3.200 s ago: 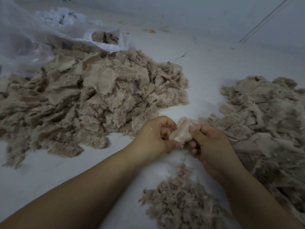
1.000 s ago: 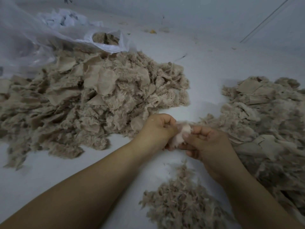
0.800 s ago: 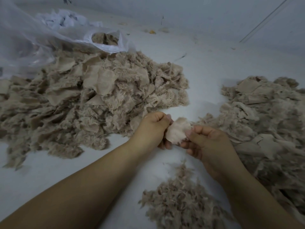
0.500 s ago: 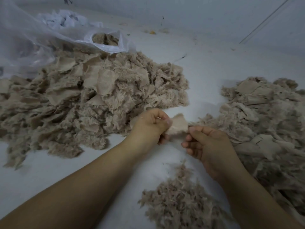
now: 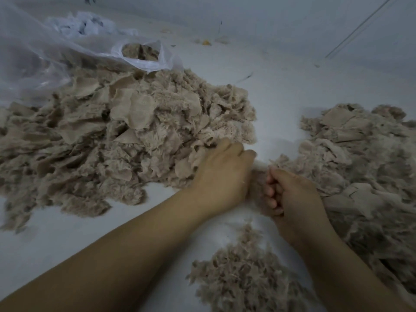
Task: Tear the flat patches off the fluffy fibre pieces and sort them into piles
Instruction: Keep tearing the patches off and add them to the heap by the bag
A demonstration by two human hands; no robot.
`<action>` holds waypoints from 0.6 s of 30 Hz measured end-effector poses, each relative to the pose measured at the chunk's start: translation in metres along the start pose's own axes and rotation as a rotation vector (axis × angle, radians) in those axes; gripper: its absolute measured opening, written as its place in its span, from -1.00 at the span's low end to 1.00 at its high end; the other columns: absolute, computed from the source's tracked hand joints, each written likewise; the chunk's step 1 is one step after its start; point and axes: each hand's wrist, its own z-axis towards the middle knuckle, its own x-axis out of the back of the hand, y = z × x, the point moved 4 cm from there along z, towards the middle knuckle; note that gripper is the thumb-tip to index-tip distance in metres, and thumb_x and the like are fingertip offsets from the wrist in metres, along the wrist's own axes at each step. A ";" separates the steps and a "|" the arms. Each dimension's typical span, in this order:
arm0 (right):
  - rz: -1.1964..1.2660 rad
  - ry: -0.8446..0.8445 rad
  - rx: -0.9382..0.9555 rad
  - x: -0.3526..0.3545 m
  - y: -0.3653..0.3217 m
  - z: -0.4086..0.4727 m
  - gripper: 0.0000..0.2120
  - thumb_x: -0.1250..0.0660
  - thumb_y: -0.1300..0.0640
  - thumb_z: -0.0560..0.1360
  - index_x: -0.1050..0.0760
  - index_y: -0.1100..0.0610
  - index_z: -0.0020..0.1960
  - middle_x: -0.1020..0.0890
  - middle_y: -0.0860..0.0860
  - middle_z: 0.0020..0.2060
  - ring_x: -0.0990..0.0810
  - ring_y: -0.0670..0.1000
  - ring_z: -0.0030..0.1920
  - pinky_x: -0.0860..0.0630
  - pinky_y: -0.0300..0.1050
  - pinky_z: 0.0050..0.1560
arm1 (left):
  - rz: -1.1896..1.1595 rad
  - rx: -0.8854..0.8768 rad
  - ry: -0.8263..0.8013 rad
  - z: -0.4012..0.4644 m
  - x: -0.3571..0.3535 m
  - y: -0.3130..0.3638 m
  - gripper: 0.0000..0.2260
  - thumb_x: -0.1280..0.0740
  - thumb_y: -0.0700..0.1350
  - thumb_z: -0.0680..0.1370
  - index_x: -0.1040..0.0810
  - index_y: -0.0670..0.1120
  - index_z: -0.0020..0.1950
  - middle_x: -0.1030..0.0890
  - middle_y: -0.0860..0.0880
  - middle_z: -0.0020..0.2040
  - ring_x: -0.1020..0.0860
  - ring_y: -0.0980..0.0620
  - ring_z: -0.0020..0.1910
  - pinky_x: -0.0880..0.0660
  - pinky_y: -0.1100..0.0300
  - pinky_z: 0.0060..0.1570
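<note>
white floor (image 5: 281, 91) bears three beige fibre piles: left (image 5: 117, 136), right (image 5: 364, 167), near (image 5: 245, 275); plastic bag (image 5: 74, 48) behind.

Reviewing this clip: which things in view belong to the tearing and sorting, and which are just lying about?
In the job:
left hand
right hand
big left pile
right pile
small fluff pile

Lying about:
plastic bag
crumpled white material
yellow scrap

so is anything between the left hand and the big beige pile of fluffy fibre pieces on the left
Nothing visible: the left hand already rests against the near right edge of the big beige pile of fluffy fibre pieces, fingers touching it.
</note>
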 end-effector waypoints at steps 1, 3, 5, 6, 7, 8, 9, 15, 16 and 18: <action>0.000 0.000 0.003 0.000 0.000 0.000 -0.66 -0.22 0.11 0.64 -0.44 0.12 -0.30 -0.40 0.02 -0.52 -0.28 -0.08 -0.59 -0.16 -0.31 -0.63 | -0.074 0.006 -0.111 0.005 -0.007 0.005 -0.69 -0.29 -0.14 0.48 -0.53 -0.10 0.22 -0.50 -0.08 0.09 -0.35 -0.12 0.11 -0.41 -0.04 0.04; -0.012 0.009 0.021 0.001 0.000 0.000 -0.69 -0.21 0.12 0.65 -0.44 0.15 -0.26 -0.40 0.03 -0.52 -0.28 -0.08 -0.58 -0.17 -0.30 -0.63 | -0.196 0.050 -0.249 0.011 -0.019 0.011 -0.80 -0.26 -0.14 0.53 -0.53 -0.04 0.13 -0.45 -0.03 0.11 -0.29 -0.09 0.10 -0.35 0.01 0.05; -0.020 0.022 0.040 0.002 0.000 0.000 -0.75 -0.21 0.14 0.64 -0.50 0.18 -0.17 -0.42 0.03 -0.50 -0.31 -0.07 -0.56 -0.19 -0.29 -0.62 | -0.278 0.110 -0.190 0.013 -0.026 0.010 -0.94 -0.27 -0.17 0.54 -0.53 -0.05 -0.05 -0.48 -0.04 0.03 -0.32 -0.10 0.07 -0.34 0.02 0.04; -0.021 0.032 0.039 0.002 0.000 0.000 -0.80 -0.23 0.15 0.64 -0.53 0.20 -0.11 -0.44 0.02 -0.49 -0.34 -0.07 -0.54 -0.21 -0.27 -0.61 | -0.319 0.145 -0.136 0.012 -0.028 0.006 -0.95 -0.30 -0.18 0.53 -0.54 -0.08 -0.10 -0.50 -0.03 -0.03 -0.36 -0.10 0.05 -0.35 0.02 0.05; -0.015 0.047 0.032 0.002 0.001 0.002 -0.83 -0.24 0.16 0.63 -0.55 0.21 -0.04 -0.48 0.02 -0.48 -0.39 -0.08 -0.52 -0.25 -0.27 -0.60 | -0.380 0.182 -0.088 0.009 -0.029 0.003 -0.95 -0.32 -0.19 0.53 -0.55 -0.11 -0.13 -0.51 -0.01 -0.10 -0.40 -0.08 0.01 -0.37 0.06 0.03; 0.001 0.062 0.020 0.002 0.002 0.003 -0.86 -0.25 0.17 0.63 -0.55 0.22 0.01 -0.52 0.01 -0.46 -0.46 -0.08 -0.50 -0.29 -0.26 -0.59 | -0.465 0.218 -0.055 0.007 -0.029 -0.001 -0.93 -0.35 -0.21 0.52 -0.56 -0.13 -0.16 -0.52 0.02 -0.18 -0.44 -0.03 -0.06 -0.38 0.13 -0.04; 0.025 0.072 0.009 0.002 0.003 0.004 -0.88 -0.26 0.18 0.63 -0.54 0.21 0.04 -0.57 0.01 -0.42 -0.52 -0.07 -0.46 -0.33 -0.26 -0.57 | -0.565 0.250 -0.036 0.004 -0.028 -0.004 -0.92 -0.37 -0.24 0.51 -0.57 -0.15 -0.19 -0.52 0.05 -0.25 -0.46 0.03 -0.15 -0.39 0.20 -0.14; 0.097 0.055 0.006 0.002 0.005 0.007 -0.83 -0.24 0.19 0.64 -0.51 0.20 0.19 -0.72 0.08 -0.23 -0.68 -0.01 -0.31 -0.46 -0.21 -0.52 | -1.043 0.454 0.030 -0.002 -0.022 -0.015 -0.82 -0.35 -0.34 0.54 -0.49 -0.14 -0.23 -0.52 -0.12 -0.32 -0.47 -0.03 -0.33 -0.43 0.13 -0.27; 0.107 0.049 0.001 0.002 0.005 0.007 -0.82 -0.25 0.19 0.64 -0.51 0.22 0.19 -0.72 0.11 -0.20 -0.70 0.03 -0.28 -0.47 -0.20 -0.52 | -1.148 0.502 0.041 -0.003 -0.022 -0.016 -0.80 -0.32 -0.35 0.55 -0.47 -0.14 -0.23 -0.51 -0.14 -0.35 -0.47 -0.05 -0.36 -0.43 0.11 -0.29; 0.122 0.039 -0.009 0.002 0.004 0.007 -0.83 -0.24 0.20 0.64 -0.50 0.23 0.19 -0.72 0.13 -0.17 -0.72 0.08 -0.24 -0.49 -0.18 -0.51 | -1.297 0.557 0.063 -0.005 -0.020 -0.018 -0.79 -0.29 -0.37 0.57 -0.44 -0.15 -0.23 -0.50 -0.16 -0.39 -0.46 -0.06 -0.43 -0.44 0.09 -0.32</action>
